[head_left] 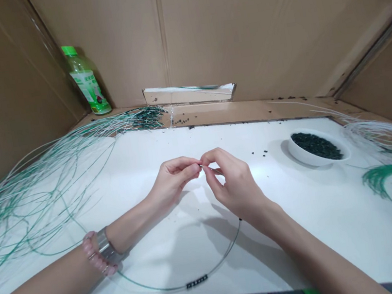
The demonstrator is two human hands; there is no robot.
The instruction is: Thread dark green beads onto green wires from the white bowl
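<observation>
Both hands meet over the middle of the white counter [220, 261] — the left hand [174, 177] with thumb and forefinger pinched on a slim dark strand [215, 169], the right hand [236, 185] clamping it just beside, fingertips almost touching. That strand points left into the left fingers, its long axis running crosswise and dipping slightly toward the right palm; its tip is too small to read. Below, a green wire [158, 288] emerges by the left wrist and bows toward the near edge, carrying a row of black beads [197, 281] that slants gently up to the right, well apart from the fingers. From there the wire climbs steeply — and slips under the right hand, its join to the strand hidden.
</observation>
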